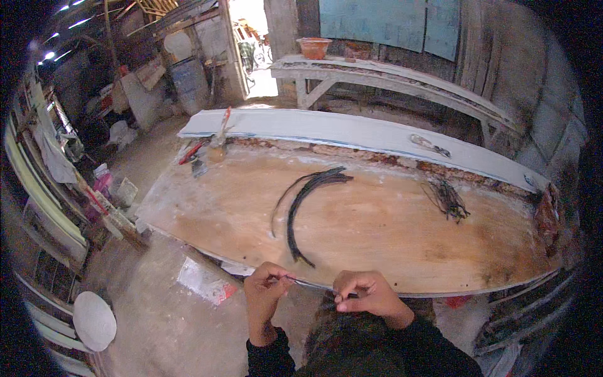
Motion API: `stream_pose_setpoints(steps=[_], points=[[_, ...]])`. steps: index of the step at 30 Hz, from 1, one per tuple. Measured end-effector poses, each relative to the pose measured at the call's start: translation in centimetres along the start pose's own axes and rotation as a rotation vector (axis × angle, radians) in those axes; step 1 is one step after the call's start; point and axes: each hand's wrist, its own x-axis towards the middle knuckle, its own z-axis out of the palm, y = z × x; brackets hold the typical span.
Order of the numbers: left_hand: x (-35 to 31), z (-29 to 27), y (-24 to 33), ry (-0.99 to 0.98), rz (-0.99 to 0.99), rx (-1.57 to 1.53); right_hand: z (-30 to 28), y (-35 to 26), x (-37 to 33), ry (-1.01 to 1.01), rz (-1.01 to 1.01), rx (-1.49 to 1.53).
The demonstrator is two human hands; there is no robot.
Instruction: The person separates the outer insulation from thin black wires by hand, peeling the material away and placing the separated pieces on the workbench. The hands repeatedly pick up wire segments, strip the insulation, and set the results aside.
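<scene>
My left hand (266, 288) and my right hand (370, 294) are raised at the near edge of the wooden tabletop (377, 226). Each is pinched on a thin dark strand (308, 284) that stretches between them; its exact kind is too small to make out. Just beyond my hands, a curved bundle of long black strands (292, 220) lies on the wood, with one strand apart on its left. Farther right sits a smaller, tangled bunch of dark strands (449, 202).
A long white board (352, 135) runs along the table's far side, bearing a small clear packet (430, 146). Red-handled tools (193, 152) lie at the far left. Behind stands a bench (402, 81) with an orange pot (314, 48). A round white disc (95, 320) is at lower left.
</scene>
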Motion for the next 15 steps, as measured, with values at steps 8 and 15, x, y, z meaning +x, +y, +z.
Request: stream_pose_setpoints(steps=[8,15], points=[[-3.2,-1.6,0.0,-0.43,-0.046,0.025,2.4,3.3,7.6,0.571,-0.283,-0.743],[-2.5,-5.6,-2.1,-0.158,0.018,-0.122,3.0,4.8,10.0,0.504,-0.333,-0.845]])
